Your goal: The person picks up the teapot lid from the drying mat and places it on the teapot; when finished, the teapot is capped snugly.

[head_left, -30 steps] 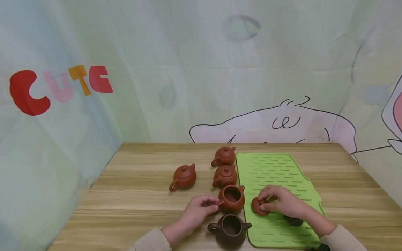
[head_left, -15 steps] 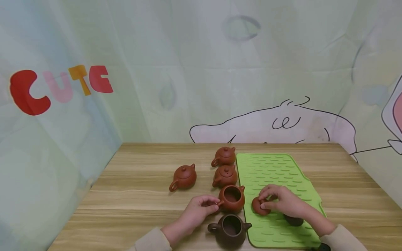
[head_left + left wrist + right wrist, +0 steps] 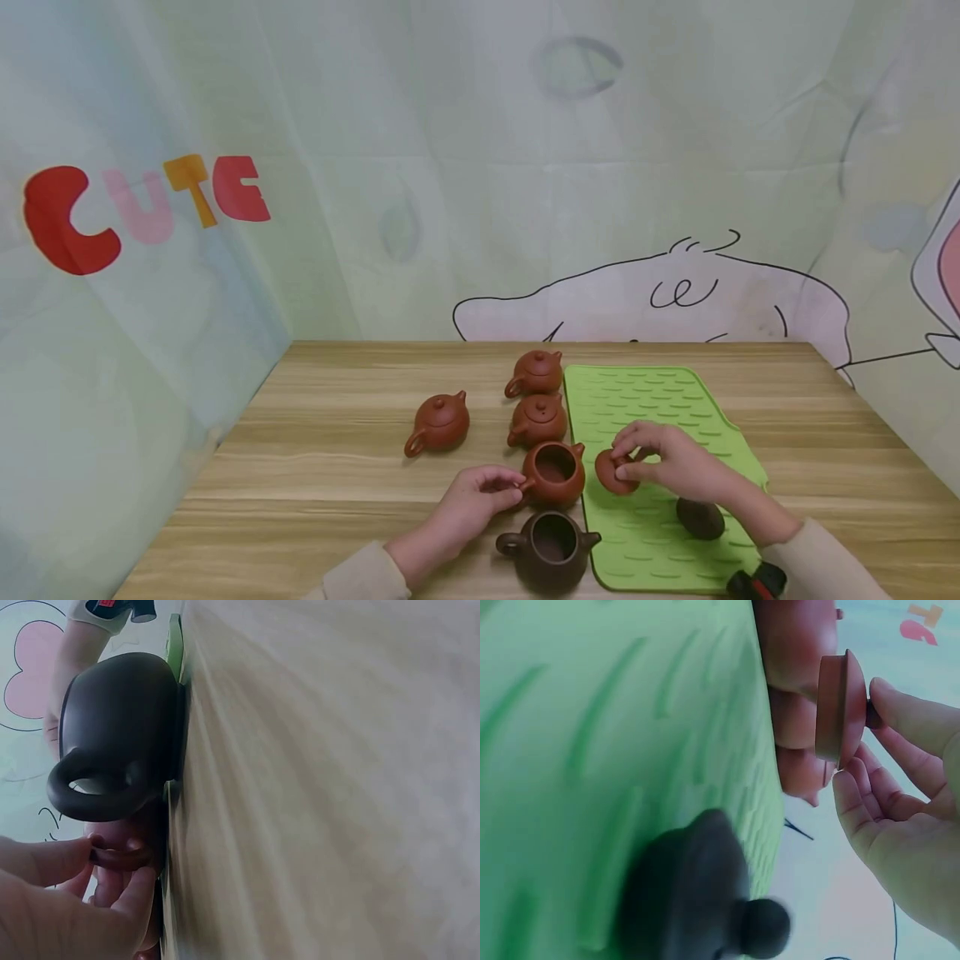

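Observation:
My right hand [image 3: 671, 462] pinches the knob of a reddish-brown teapot lid [image 3: 843, 712], which is raised over the green mat [image 3: 645, 392]. With thumb and fingers, my left hand [image 3: 468, 504] pinches the handle of a lidless reddish-brown teapot [image 3: 553, 475] standing at the mat's left edge. In the left wrist view that handle [image 3: 120, 859] shows between thumb and fingers. Nearest the front stands a dark brown teapot [image 3: 551, 550], also lidless, its handle pointing left. A dark lid [image 3: 701, 518] lies on the mat below my right wrist, knob up in the right wrist view.
Behind the lidless pots stand two lidded reddish-brown teapots, a nearer one [image 3: 538, 421] and a farther one [image 3: 537, 373]. Another lidded teapot [image 3: 441, 422] sits apart to the left on the wooden table [image 3: 315, 433]. A printed curtain [image 3: 420, 167] hangs behind the table.
My right hand has lifted the reddish-brown lid off the mat and moved slightly left and away from me, uncovering more of the dark lid. My left hand has kept its place on the handle.

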A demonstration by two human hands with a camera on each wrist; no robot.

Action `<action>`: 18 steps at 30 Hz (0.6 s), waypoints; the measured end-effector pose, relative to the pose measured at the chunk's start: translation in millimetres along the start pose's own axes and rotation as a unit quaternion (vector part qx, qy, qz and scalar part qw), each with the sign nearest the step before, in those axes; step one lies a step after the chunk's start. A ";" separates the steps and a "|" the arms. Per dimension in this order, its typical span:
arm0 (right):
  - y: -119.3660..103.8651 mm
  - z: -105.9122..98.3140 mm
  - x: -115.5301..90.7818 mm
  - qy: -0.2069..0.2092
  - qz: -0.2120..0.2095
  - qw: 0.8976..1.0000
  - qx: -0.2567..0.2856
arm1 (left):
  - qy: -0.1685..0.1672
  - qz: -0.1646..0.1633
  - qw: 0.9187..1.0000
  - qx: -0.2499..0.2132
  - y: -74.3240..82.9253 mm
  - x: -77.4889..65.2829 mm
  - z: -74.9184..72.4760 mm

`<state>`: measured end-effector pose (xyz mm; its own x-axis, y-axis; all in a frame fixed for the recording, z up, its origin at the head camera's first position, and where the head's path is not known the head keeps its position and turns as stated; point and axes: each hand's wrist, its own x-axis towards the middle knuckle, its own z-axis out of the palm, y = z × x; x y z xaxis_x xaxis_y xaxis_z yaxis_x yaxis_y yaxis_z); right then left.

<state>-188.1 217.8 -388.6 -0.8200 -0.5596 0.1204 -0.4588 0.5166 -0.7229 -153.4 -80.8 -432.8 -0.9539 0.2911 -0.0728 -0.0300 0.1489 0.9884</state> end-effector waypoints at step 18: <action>-26.5 13.6 33.2 0.000 -0.049 0.999 -0.002 | -0.003 -0.004 1.000 -0.002 -0.6 0.9 -0.1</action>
<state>-198.4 176.8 -374.7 -0.7711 -0.6079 0.1894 -0.5377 0.4625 -0.7049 -154.2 -80.7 -433.4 -0.9521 0.2950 -0.0807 -0.0385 0.1463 0.9885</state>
